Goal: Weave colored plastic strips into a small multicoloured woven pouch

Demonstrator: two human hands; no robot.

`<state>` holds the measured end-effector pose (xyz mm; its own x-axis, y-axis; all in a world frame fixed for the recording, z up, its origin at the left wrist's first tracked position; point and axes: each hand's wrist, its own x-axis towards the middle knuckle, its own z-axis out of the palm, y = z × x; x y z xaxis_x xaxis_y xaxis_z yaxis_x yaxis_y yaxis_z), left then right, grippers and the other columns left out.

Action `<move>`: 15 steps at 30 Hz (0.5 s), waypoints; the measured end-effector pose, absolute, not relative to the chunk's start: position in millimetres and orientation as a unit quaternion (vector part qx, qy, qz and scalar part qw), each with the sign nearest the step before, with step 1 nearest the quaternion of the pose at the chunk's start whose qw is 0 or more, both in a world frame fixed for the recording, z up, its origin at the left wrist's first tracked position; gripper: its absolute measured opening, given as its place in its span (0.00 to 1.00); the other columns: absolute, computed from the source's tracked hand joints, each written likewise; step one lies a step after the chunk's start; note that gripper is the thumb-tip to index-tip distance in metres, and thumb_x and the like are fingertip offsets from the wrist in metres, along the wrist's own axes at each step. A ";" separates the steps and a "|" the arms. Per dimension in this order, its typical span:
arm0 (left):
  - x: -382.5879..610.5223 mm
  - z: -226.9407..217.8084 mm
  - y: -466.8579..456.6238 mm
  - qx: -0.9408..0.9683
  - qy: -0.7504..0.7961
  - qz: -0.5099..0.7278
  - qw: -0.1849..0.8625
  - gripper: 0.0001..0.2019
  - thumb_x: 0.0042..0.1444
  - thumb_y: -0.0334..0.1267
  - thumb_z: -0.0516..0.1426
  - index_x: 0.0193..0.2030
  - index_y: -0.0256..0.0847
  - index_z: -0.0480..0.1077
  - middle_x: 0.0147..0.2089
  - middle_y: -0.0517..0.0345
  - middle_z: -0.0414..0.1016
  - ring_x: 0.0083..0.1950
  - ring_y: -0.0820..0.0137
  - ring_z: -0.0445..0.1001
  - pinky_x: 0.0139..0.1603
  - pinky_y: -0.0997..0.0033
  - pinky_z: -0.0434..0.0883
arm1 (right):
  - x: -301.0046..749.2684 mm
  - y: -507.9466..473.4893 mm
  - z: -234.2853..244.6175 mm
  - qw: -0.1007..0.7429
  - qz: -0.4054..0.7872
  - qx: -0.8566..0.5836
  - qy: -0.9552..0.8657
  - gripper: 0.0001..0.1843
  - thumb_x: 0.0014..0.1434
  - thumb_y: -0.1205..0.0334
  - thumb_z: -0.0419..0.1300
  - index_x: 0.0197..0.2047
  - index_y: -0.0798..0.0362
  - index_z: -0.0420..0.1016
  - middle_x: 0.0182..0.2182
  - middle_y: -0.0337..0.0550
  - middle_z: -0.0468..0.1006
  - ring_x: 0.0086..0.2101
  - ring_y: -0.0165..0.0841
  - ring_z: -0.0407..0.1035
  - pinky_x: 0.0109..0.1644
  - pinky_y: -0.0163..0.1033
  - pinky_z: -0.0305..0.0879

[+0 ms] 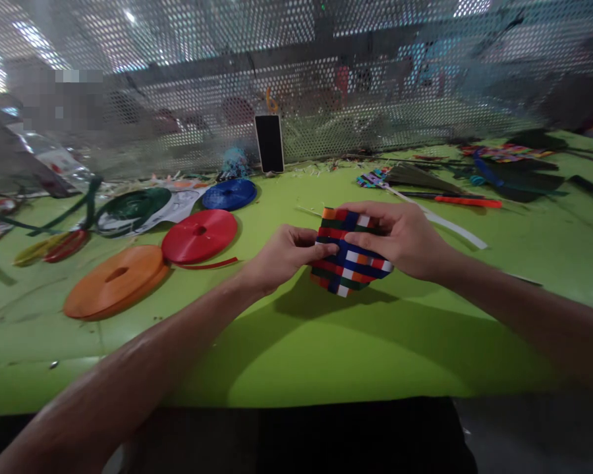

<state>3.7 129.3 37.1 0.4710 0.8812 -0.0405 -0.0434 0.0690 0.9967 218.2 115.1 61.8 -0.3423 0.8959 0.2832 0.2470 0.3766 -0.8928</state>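
Note:
Both my hands hold a small woven piece (348,263) made of red, blue, orange, green and white strips, lifted a little above the green table (326,349). My left hand (284,257) pinches its left edge with closed fingers. My right hand (400,240) wraps over its top and right side, fingers curled on it.
Flat rolls of strip lie at the left: orange (114,281), red (199,236), blue (228,194) and green (132,207). A dark phone (269,143) leans on the perforated metal screen (326,79) at the back. A white strip (449,225), a red-orange tool (467,201) and dark woven material (524,178) lie to the right.

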 end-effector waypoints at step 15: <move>4.1 27.2 134.0 0.513 0.359 0.324 0.709 0.18 0.48 0.48 0.73 0.39 0.37 0.82 0.38 0.52 0.85 0.35 0.71 0.81 0.42 0.70 0.78 | 221.7 123.9 57.1 0.414 0.409 -0.384 -0.716 0.21 0.58 0.57 0.68 0.55 0.51 0.80 0.47 0.45 0.85 0.45 0.40 0.80 0.52 0.46 0.78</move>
<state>4.1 134.0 27.2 0.5324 0.8277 -0.1774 -0.0900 0.2637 0.9604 221.7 123.9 57.1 -0.3611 0.8897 0.2794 0.2118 0.3701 -0.9045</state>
